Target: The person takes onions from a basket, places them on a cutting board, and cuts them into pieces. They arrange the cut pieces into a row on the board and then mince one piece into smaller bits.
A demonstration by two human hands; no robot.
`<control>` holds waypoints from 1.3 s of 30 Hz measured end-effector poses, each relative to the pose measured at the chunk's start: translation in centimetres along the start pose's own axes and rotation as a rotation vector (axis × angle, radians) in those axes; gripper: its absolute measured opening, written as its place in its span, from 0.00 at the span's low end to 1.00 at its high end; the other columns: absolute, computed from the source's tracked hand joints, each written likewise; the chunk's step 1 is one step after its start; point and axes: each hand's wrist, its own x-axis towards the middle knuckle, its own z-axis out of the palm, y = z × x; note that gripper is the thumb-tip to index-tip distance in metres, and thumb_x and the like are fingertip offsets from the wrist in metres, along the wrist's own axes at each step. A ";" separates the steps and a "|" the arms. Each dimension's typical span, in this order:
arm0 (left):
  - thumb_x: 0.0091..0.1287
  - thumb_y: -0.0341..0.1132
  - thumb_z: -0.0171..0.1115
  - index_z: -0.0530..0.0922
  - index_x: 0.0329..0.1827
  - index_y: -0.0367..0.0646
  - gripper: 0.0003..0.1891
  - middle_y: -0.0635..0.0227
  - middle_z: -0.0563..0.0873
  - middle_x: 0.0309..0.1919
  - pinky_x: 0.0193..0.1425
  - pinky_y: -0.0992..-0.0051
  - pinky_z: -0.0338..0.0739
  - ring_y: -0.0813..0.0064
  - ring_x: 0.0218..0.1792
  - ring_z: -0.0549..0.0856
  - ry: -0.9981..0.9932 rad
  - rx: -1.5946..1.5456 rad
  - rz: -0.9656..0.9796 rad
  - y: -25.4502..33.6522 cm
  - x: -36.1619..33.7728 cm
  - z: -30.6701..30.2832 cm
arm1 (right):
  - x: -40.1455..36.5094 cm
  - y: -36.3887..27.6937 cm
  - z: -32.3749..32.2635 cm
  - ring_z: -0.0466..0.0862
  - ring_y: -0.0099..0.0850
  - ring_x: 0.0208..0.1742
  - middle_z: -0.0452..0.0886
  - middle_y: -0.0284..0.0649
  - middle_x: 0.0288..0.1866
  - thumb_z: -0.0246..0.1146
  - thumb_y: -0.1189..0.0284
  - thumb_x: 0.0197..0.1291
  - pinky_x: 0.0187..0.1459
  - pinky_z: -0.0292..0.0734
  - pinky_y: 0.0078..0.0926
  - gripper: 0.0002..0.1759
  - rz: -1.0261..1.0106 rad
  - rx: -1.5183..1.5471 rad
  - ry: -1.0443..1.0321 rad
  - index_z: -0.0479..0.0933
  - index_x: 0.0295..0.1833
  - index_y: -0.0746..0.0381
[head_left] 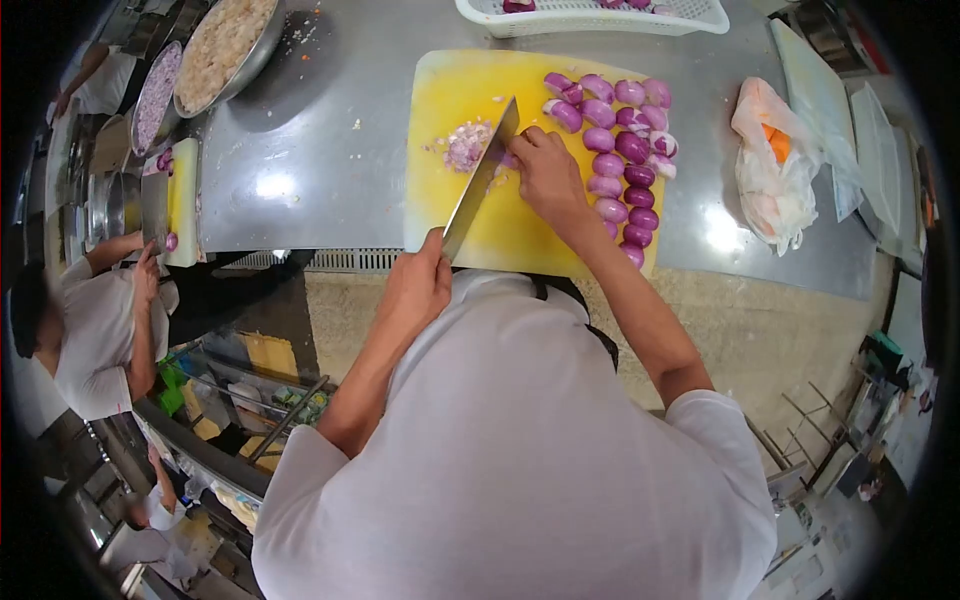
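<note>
My left hand point(417, 283) is closed around the handle of a wide-bladed kitchen knife point(482, 182), whose blade slants up and right over the yellow cutting board point(440, 90). Just right of the blade, my right hand point(548, 178) has its fingers bent together on a piece of red onion point(509, 160), mostly covered by the fingertips and the blade. Left of the knife lies a small heap of chopped onion point(466, 146). Rows of peeled red onions point(633, 147) line the right side of the board, beside my right hand and forearm.
A white plastic basket point(600, 22) with some onions stands beyond the board. To the right lies a plastic bag point(773, 170) with something orange inside. Metal bowls of chopped food point(228, 50) stand at the far left. A co-worker point(110, 330) cuts at another board on the left.
</note>
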 end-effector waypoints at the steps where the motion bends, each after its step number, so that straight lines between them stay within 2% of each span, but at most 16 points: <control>1: 0.67 0.27 0.55 0.69 0.57 0.35 0.16 0.40 0.80 0.24 0.33 0.50 0.73 0.38 0.29 0.81 -0.009 -0.018 -0.040 1.2 -0.5 -0.6 | -0.3 0.0 0.3 0.77 0.49 0.46 0.77 0.45 0.43 0.59 0.80 0.55 0.45 0.76 0.46 0.09 -0.004 0.018 0.034 0.76 0.42 0.62; 3: 0.67 0.27 0.55 0.69 0.57 0.35 0.16 0.40 0.80 0.24 0.32 0.50 0.73 0.38 0.29 0.81 -0.012 -0.021 -0.079 1.1 -0.4 -1.0 | 0.0 -0.2 0.7 0.77 0.49 0.47 0.77 0.44 0.43 0.59 0.80 0.55 0.45 0.76 0.46 0.09 -0.014 0.047 0.080 0.76 0.42 0.62; 6: 0.66 0.24 0.53 0.67 0.59 0.35 0.18 0.41 0.81 0.24 0.33 0.48 0.73 0.39 0.29 0.82 -0.040 0.012 0.000 0.2 0.0 -0.3 | -0.3 0.0 0.4 0.77 0.48 0.47 0.77 0.44 0.43 0.59 0.80 0.55 0.46 0.77 0.46 0.09 -0.004 0.015 0.058 0.77 0.43 0.62; 9: 0.66 0.23 0.53 0.68 0.59 0.35 0.18 0.41 0.81 0.24 0.33 0.49 0.73 0.39 0.29 0.82 -0.070 -0.072 -0.115 1.5 -0.6 -1.2 | -0.5 0.0 0.9 0.77 0.48 0.46 0.77 0.44 0.42 0.59 0.80 0.55 0.46 0.77 0.44 0.09 -0.019 0.059 0.130 0.77 0.43 0.62; 11: 0.65 0.22 0.53 0.67 0.60 0.35 0.19 0.42 0.81 0.23 0.33 0.49 0.73 0.39 0.28 0.82 -0.047 0.027 -0.019 0.6 -0.5 0.1 | -0.9 -0.1 0.7 0.77 0.48 0.45 0.77 0.45 0.41 0.58 0.80 0.56 0.45 0.76 0.44 0.08 -0.005 0.061 0.110 0.77 0.43 0.63; 14: 0.62 0.21 0.53 0.67 0.61 0.35 0.22 0.43 0.81 0.24 0.33 0.50 0.74 0.40 0.29 0.82 -0.060 -0.038 -0.045 2.0 -1.0 -1.5 | -1.3 0.4 1.5 0.77 0.48 0.45 0.77 0.45 0.41 0.58 0.81 0.56 0.45 0.76 0.44 0.07 -0.041 0.086 0.219 0.76 0.41 0.64; 18: 0.61 0.21 0.54 0.67 0.61 0.35 0.23 0.45 0.81 0.23 0.33 0.50 0.74 0.42 0.28 0.83 -0.100 0.070 -0.034 1.5 -1.1 -0.7 | -2.0 0.0 1.6 0.77 0.48 0.45 0.76 0.46 0.40 0.58 0.81 0.56 0.44 0.75 0.44 0.08 -0.016 0.087 0.206 0.76 0.41 0.64; 20: 0.61 0.20 0.54 0.68 0.61 0.35 0.23 0.46 0.81 0.23 0.33 0.51 0.75 0.42 0.28 0.83 -0.097 -0.039 -0.030 2.0 -0.7 -1.5 | -1.8 0.7 2.0 0.76 0.48 0.44 0.76 0.46 0.39 0.57 0.82 0.55 0.44 0.75 0.44 0.08 -0.061 0.107 0.278 0.76 0.41 0.64; 23: 0.60 0.20 0.54 0.69 0.61 0.36 0.23 0.46 0.81 0.23 0.33 0.51 0.75 0.42 0.28 0.83 -0.048 0.093 0.035 1.2 -1.0 -0.3 | -2.0 0.4 1.9 0.76 0.48 0.44 0.76 0.47 0.40 0.57 0.82 0.55 0.44 0.75 0.43 0.08 -0.029 0.131 0.284 0.76 0.41 0.65; 30: 0.60 0.21 0.55 0.69 0.63 0.36 0.24 0.47 0.83 0.24 0.35 0.51 0.76 0.43 0.29 0.83 -0.081 0.102 -0.039 1.9 -1.1 -1.1 | -2.2 0.3 2.2 0.76 0.49 0.43 0.75 0.48 0.39 0.57 0.83 0.56 0.43 0.74 0.44 0.07 -0.018 0.141 0.331 0.75 0.40 0.65; 39: 0.61 0.20 0.53 0.67 0.63 0.33 0.24 0.44 0.83 0.25 0.34 0.51 0.76 0.41 0.29 0.83 -0.109 0.087 0.041 1.1 -0.1 -0.6 | -2.4 0.7 1.9 0.76 0.49 0.40 0.76 0.49 0.38 0.58 0.82 0.58 0.41 0.73 0.44 0.03 -0.041 0.154 0.369 0.75 0.38 0.66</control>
